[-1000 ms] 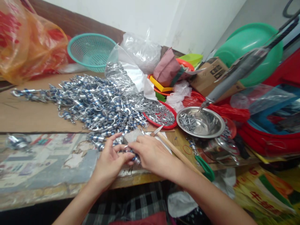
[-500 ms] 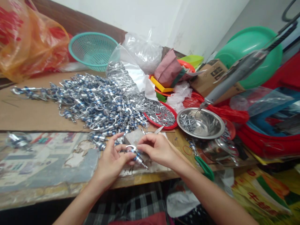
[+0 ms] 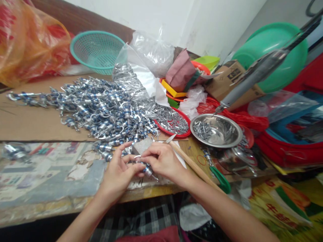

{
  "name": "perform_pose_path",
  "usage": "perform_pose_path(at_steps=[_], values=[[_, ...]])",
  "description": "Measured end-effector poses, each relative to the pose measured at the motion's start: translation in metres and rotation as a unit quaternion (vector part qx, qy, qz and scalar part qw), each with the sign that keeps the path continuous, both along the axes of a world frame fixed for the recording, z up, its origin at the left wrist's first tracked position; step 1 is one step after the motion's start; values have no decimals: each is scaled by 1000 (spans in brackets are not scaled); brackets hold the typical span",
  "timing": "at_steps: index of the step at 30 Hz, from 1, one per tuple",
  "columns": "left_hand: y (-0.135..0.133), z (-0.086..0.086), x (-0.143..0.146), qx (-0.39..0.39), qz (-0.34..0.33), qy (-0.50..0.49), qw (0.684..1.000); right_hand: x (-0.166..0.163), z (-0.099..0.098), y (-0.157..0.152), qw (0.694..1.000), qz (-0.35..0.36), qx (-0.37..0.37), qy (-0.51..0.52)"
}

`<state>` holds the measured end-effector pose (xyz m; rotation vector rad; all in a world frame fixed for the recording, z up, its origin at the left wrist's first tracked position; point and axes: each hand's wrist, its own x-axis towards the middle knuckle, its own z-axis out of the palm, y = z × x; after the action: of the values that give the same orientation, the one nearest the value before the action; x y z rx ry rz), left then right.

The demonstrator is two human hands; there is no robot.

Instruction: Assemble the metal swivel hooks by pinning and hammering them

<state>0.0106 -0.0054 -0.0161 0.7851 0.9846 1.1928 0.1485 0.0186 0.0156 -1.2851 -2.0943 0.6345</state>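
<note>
My left hand (image 3: pixel 122 170) pinches a small silver-and-blue metal fitting with a curved hook (image 3: pixel 148 170) between thumb and fingers, over the table's front edge. The fitting's pointed end slants down to the right. Closed fingertips of my right hand (image 3: pixel 161 161) press in at the hook; whether they hold a tiny part is hidden. Just behind both hands is a grey block (image 3: pixel 142 146). A hammer with a wooden handle (image 3: pixel 194 164) lies beside my right hand, its handle passing behind the forearm. Many similar fittings (image 3: pixel 106 109) form a heap beyond my left hand.
A red dish of small metal pins (image 3: pixel 188 133) and a steel bowl (image 3: pixel 228 143) stand behind my right hand. A grey tool (image 3: pixel 252 80) hangs above the bowl. A green-handled tool (image 3: pixel 220 179) lies right. Farther back is a turquoise basket (image 3: pixel 75 53).
My right hand has shifted slightly left, its fingers closing in on the fitting's hook. More of the hammer handle shows. The view has tilted a little.
</note>
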Motion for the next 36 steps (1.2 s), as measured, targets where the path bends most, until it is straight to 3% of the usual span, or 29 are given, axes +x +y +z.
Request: perform_pose_path(at_steps=[3, 5, 8, 11, 13, 17, 21, 24, 26, 30, 34, 36], values=[[0, 0, 1, 1, 6, 2, 1000, 11, -3, -5, 996, -20, 22, 89], [0, 0, 1, -1, 8, 3, 1000, 31, -4, -8, 987, -85, 55, 128], [0, 0, 0, -6, 6, 1, 1000, 75, -9, -13, 977, -198, 74, 25], [-1, 1, 0, -4, 7, 3, 1000, 112, -20, -19, 968, -207, -38, -136], [-1, 1, 0, -4, 8, 8, 1000, 123, -26, -22, 963, -195, -105, -157], [-1, 2, 0, -4, 8, 12, 1000, 110, -19, -34, 975, -190, -101, -64], [-1, 2, 1, -3, 12, 18, 1000, 87, 12, -55, 994, -96, 15, -58], [-1, 1, 1, -2, 18, 16, 1000, 77, 26, -70, 992, -22, 104, -71], [-2, 1, 1, -2, 20, 10, 1000, 75, 26, -77, 989, -15, 128, -75], [-1, 0, 1, -3, 20, 3, 1000, 73, 15, -84, 984, -3, 88, -155], [0, 2, 2, -4, 20, 3, 1000, 72, 9, -86, 987, -28, 108, -119], [0, 3, 2, -6, 22, 2, 1000, 74, 5, -83, 991, -31, 82, -105]])
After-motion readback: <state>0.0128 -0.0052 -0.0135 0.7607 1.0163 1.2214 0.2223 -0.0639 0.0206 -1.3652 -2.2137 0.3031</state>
